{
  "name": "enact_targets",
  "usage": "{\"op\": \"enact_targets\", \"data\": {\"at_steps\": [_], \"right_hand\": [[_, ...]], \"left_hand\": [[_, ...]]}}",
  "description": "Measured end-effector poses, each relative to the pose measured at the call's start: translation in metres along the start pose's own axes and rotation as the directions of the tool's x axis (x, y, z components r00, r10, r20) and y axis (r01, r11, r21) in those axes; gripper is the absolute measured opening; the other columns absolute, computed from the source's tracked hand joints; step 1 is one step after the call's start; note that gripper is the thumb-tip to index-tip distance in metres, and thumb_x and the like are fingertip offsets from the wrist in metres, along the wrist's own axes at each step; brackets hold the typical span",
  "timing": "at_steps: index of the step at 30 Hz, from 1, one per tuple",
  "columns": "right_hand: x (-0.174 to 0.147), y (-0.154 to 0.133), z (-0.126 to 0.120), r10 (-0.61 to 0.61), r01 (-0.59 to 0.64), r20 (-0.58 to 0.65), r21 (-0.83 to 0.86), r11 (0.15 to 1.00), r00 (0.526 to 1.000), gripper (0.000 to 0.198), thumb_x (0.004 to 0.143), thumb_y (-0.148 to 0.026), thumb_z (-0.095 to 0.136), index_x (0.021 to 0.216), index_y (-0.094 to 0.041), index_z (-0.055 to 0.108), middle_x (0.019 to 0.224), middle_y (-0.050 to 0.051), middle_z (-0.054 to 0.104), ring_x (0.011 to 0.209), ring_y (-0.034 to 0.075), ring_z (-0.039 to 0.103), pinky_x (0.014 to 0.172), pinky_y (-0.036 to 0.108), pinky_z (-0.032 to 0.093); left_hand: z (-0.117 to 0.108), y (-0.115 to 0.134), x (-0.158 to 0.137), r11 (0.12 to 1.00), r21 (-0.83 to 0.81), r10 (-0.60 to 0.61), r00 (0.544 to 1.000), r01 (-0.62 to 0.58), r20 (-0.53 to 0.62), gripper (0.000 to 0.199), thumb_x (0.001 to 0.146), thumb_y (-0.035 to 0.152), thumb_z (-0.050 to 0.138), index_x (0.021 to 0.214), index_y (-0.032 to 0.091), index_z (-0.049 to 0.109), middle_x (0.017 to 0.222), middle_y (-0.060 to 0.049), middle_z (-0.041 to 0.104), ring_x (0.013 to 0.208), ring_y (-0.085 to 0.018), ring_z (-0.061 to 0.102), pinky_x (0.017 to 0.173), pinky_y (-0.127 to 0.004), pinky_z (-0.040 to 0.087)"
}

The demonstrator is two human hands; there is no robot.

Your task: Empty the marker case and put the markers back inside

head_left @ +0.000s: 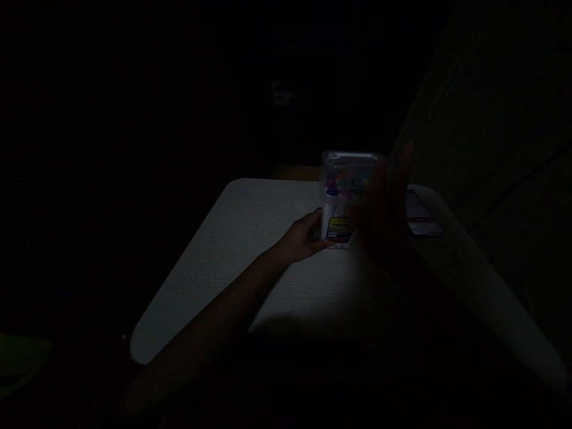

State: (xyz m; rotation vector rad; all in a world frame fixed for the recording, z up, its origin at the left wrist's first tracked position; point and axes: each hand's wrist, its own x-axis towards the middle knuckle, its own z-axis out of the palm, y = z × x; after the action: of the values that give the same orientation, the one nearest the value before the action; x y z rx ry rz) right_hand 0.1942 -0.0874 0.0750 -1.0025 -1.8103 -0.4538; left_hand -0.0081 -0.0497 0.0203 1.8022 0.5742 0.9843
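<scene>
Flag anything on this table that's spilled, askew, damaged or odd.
Nothing visible looks spilled or broken. The lighting is odd: the right hand is almost lost in shadow in front of the clear marker case, which the left hand holds. Much beyond the table is too dark to judge.

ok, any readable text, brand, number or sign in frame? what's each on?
"M…": large print on the label of the clear box; possibly "MARKER", too dim to be sure.
Smaller lines lower on that label: too small and blurred to read.
Flat item at right: any print unreadable.
No legible numbers or signs.
</scene>
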Motion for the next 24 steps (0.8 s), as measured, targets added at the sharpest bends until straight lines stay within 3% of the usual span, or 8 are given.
{"op": "enact_targets", "data": {"at_steps": [3, 8, 13, 15, 17, 20, 22, 24], "right_hand": [[0.016, -0.004, -0.007, 0.020, -0.020, -0.026, -0.032, 0.999, 0.999, 0.073, 0.112, -0.051, 0.036, 0.176, -0.048, 0.000, 0.187, 0.000, 0.005, 0.175, 0.034, 0.004, 0.137, 0.064, 0.033], [0.036, 0.004, -0.011, -0.026, 0.028, -0.054, 0.036, 0.999, 0.998, 0.065, 0.114, -0.056, 0.025, 0.176, -0.040, 0.016, 0.186, 0.006, 0.012, 0.175, 0.028, 0.011, 0.142, 0.058, 0.022], [0.054, 0.032, -0.009, 0.096, -0.100, 0.081, 0.046, 0.994, 0.992, 0.058, 0.114, -0.044, 0.031, 0.171, -0.033, 0.033, 0.183, 0.007, 0.027, 0.175, 0.027, 0.012, 0.143, 0.056, 0.016], [0.060, 0.032, -0.010, 0.116, -0.128, 0.103, 0.116, 0.985, 0.988, 0.060, 0.113, -0.043, 0.035, 0.170, -0.027, 0.032, 0.182, 0.009, 0.029, 0.174, 0.027, 0.018, 0.142, 0.055, 0.022], [0.064, 0.022, -0.012, 0.153, -0.180, 0.150, 0.187, 0.966, 0.977, 0.064, 0.114, -0.040, 0.028, 0.175, -0.025, 0.015, 0.185, 0.008, 0.021, 0.175, 0.024, 0.011, 0.139, 0.052, 0.031], [0.067, 0.009, -0.010, 0.197, -0.221, 0.125, 0.234, 0.947, 0.973, 0.066, 0.115, -0.035, 0.022, 0.176, -0.020, 0.003, 0.186, 0.012, 0.016, 0.174, 0.021, 0.018, 0.139, 0.046, 0.029], [0.068, 0.013, -0.004, 0.209, -0.227, 0.098, 0.236, 0.945, 0.973, 0.068, 0.115, -0.036, 0.024, 0.176, -0.017, 0.002, 0.185, 0.017, 0.019, 0.171, 0.023, 0.029, 0.136, 0.044, 0.036], [0.064, 0.029, 0.008, 0.212, -0.227, 0.092, 0.194, 0.954, 0.973, 0.069, 0.116, -0.041, 0.027, 0.177, -0.018, 0.006, 0.180, 0.020, 0.033, 0.161, 0.025, 0.048, 0.126, 0.041, 0.048]], "left_hand": [[0.002, -0.001, 0.000, 0.999, 0.026, 0.022, 1.000, -0.021, -0.009, 0.059, 0.080, 0.040, 0.089, 0.127, 0.017, 0.064, 0.131, -0.017, 0.073, 0.125, -0.037, 0.072, 0.112, -0.054, 0.058], [0.001, -0.003, 0.001, 0.993, 0.099, 0.059, 0.998, -0.059, 0.005, 0.059, 0.081, 0.044, 0.088, 0.128, 0.016, 0.065, 0.131, -0.019, 0.073, 0.126, -0.039, 0.071, 0.112, -0.057, 0.058], [0.001, -0.003, 0.001, 0.994, 0.071, 0.078, 0.997, -0.080, 0.021, 0.061, 0.084, 0.045, 0.086, 0.131, 0.016, 0.063, 0.137, -0.020, 0.071, 0.126, -0.038, 0.072, 0.113, -0.055, 0.059], [0.001, -0.003, 0.002, 0.991, 0.084, 0.099, 0.995, -0.101, 0.032, 0.060, 0.084, 0.045, 0.085, 0.131, 0.014, 0.062, 0.138, -0.022, 0.070, 0.126, -0.039, 0.072, 0.112, -0.055, 0.059], [0.002, -0.002, 0.002, 0.990, 0.087, 0.104, 0.994, -0.107, 0.040, 0.059, 0.084, 0.044, 0.084, 0.130, 0.013, 0.062, 0.137, -0.023, 0.070, 0.125, -0.039, 0.072, 0.112, -0.055, 0.060], [0.002, -0.001, 0.002, 0.992, 0.082, 0.092, 0.995, -0.095, 0.043, 0.061, 0.084, 0.045, 0.084, 0.131, 0.013, 0.062, 0.136, -0.022, 0.070, 0.127, -0.039, 0.071, 0.113, -0.055, 0.059], [0.001, -0.002, 0.002, 0.993, 0.085, 0.080, 0.996, -0.083, 0.039, 0.062, 0.084, 0.048, 0.085, 0.131, 0.014, 0.062, 0.137, -0.022, 0.069, 0.129, -0.040, 0.070, 0.115, -0.057, 0.058], [0.001, -0.003, 0.002, 0.993, 0.090, 0.068, 0.997, -0.072, 0.040, 0.063, 0.084, 0.050, 0.085, 0.131, 0.014, 0.062, 0.138, -0.022, 0.068, 0.131, -0.041, 0.069, 0.116, -0.058, 0.057]]}}
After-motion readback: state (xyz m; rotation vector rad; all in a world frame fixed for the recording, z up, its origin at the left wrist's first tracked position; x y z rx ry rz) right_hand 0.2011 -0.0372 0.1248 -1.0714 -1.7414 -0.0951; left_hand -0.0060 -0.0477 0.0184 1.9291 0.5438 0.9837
